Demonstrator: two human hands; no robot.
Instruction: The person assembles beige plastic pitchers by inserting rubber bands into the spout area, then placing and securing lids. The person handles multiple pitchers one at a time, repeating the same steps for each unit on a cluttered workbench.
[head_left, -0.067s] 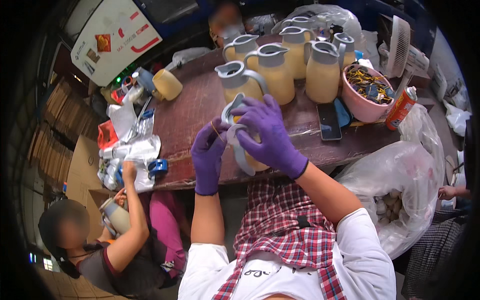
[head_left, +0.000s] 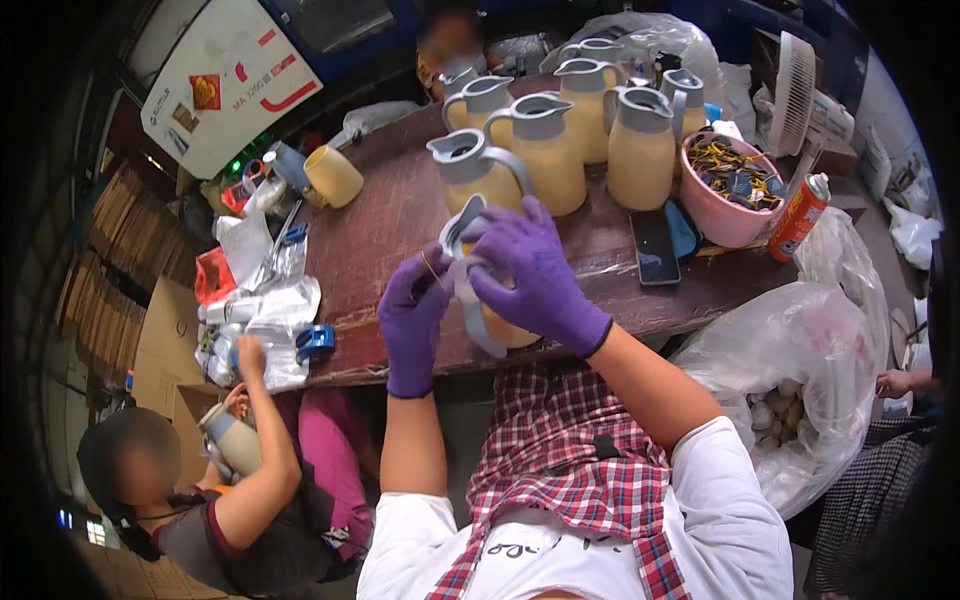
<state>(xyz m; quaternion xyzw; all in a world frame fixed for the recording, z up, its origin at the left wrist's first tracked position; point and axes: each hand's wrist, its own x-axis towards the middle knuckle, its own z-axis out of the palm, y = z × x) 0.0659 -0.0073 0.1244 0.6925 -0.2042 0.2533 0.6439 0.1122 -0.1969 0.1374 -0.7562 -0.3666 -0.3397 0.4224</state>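
On the table's near edge stands a pale yellow jug (head_left: 512,332) with a grey spout and handle, partly hidden by my gloved hands. My left hand (head_left: 413,312), in a purple glove, is closed in a pinch on a thin yellow cord (head_left: 431,266) to the left of the jug's mouth. Over the jug's top, my right hand (head_left: 528,270), also gloved, is closed on a pale translucent disc (head_left: 462,274) between thumb and fingers. Several matching jugs (head_left: 548,165) stand just beyond.
A pink basket (head_left: 722,215) holds dark pieces with yellow cords. Near it are a phone (head_left: 655,246), a red spray can (head_left: 800,220) and a white fan (head_left: 792,95). A plastic bag (head_left: 790,345) hangs at right. At left, a co-worker (head_left: 250,440) holds another jug.
My right hand has shifted slightly, and the pale disc is now tilted closer to the jug. The co-worker's raised hand has moved slightly left. The whole view has shifted a little.
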